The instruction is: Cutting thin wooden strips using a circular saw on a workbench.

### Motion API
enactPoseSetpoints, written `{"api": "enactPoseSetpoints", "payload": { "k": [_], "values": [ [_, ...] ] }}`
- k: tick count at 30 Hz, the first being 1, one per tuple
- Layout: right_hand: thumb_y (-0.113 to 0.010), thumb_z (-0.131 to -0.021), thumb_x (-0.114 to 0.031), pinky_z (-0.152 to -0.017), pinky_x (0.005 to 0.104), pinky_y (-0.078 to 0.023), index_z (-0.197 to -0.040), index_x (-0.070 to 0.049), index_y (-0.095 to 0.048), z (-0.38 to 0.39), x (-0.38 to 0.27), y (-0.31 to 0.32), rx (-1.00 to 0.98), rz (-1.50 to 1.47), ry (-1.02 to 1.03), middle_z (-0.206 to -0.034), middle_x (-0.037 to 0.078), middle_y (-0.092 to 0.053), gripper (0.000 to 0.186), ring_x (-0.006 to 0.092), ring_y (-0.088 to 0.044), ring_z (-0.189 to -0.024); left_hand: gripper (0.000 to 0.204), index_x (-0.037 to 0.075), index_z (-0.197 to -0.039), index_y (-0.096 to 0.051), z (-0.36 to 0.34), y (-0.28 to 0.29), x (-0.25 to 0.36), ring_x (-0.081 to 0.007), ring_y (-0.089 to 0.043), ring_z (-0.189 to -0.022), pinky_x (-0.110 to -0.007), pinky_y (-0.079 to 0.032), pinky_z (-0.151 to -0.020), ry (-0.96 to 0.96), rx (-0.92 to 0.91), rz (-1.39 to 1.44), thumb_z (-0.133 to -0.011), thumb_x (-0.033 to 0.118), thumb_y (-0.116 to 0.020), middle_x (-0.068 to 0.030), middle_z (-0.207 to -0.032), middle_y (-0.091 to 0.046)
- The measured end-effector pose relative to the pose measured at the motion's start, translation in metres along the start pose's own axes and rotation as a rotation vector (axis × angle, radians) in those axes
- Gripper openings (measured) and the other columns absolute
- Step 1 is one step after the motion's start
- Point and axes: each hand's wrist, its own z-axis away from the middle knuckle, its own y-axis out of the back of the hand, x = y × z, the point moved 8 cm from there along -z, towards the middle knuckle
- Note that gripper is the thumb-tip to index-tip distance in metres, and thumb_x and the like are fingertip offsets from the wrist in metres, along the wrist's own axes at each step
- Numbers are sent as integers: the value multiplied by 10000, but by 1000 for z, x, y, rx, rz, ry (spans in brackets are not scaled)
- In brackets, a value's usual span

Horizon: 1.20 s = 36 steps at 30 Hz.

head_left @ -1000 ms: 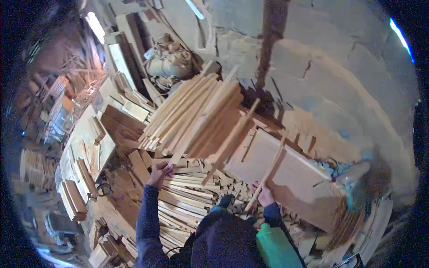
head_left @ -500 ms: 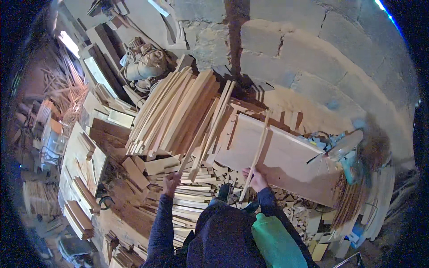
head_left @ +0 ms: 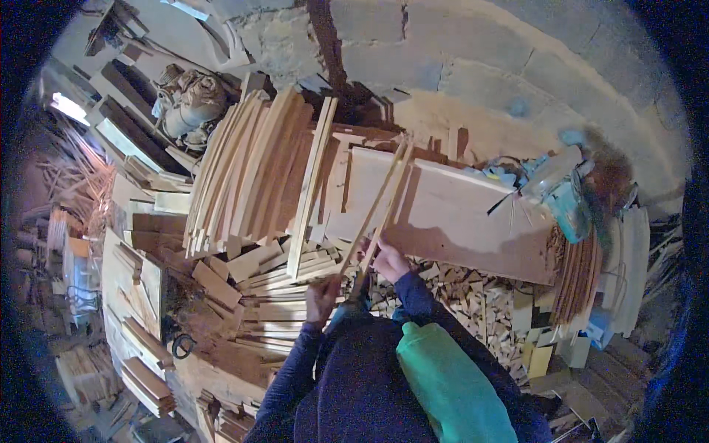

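My left hand (head_left: 321,303) is closed around the near end of a thin wooden strip (head_left: 374,204), which slants up and away over the pale board (head_left: 473,221). In my right hand (head_left: 389,260) is a second wooden strip (head_left: 393,201), gripped near its lower end. The two strips lie close side by side, and their far ends nearly meet above the board's back edge. Left of them, a pair of long light strips (head_left: 312,192) rests at a slant. Beyond that stands a thick stack of long wooden strips (head_left: 251,170).
A teal power tool (head_left: 570,210) sits at the board's right end. Many small wood offcuts (head_left: 461,303) lie in front of the board. Short pale slats (head_left: 273,314) are piled to the left. A rough block wall (head_left: 473,74) rises behind, and a green padded thing (head_left: 450,384) hangs by my right arm.
Both hands have come closer together, bringing the two strips side by side. The left strip has moved right, away from the stack. The whole view has shifted.
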Motion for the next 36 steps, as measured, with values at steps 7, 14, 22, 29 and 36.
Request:
{"api": "enactPoseSetpoints", "payload": {
  "k": [7, 14, 22, 29, 36],
  "values": [
    [-564, -1057, -244, -1139, 533, -446, -1384, -13, -512, 15, -13, -12, -69, -10, 64, -1388, 204, -603, 404, 345, -565, -1330, 386, -29, -1276, -651, 4, -33, -23, -152, -706, -824, -303, -581, -718, 171, -181, 299, -1026, 264, -648, -103, -1018, -751],
    [-577, -1045, -230, -1171, 524, -412, -1412, 8, -494, 12, -15, -1, -63, -96, 40, -1407, 208, -594, 446, 385, -560, -1336, 389, -58, -1316, -619, 4, -41, -15, -167, -708, -878, -329, -618, -784, 109, -346, 391, -1045, 220, -606, -124, -1085, -730],
    [-592, -1033, -256, -1183, 519, -405, -1427, 13, -477, 18, -18, -10, -171, -107, 6, -1428, 198, -576, 491, 376, -531, -1365, 496, 11, -1263, -669, 8, -37, -7, -174, -725, -963, -321, -593, -813, 205, -370, 486, -937, 373, -761, -68, -1098, -746],
    [-598, -1030, -317, -1169, 577, -396, -1426, 1, -484, 19, -22, -3, -105, -54, 30, -1468, 203, -543, 521, 378, -502, -1391, 477, 5, -1274, -672, 4, -32, 2, -156, -697, -940, -310, -589, -817, 185, -372, 467, -950, 347, -747, -76, -1088, -736],
    [-531, -1065, -333, -1223, 593, -306, -1447, 23, -427, 27, -26, -7, -154, -55, -6, -1532, 223, -442, 533, 380, -397, -1462, 371, -3, -1215, -693, -3, -23, -2, -143, -692, -860, -293, -582, -774, 303, -336, 564, -964, 266, -742, -71, -1032, -736]
  ]
}}
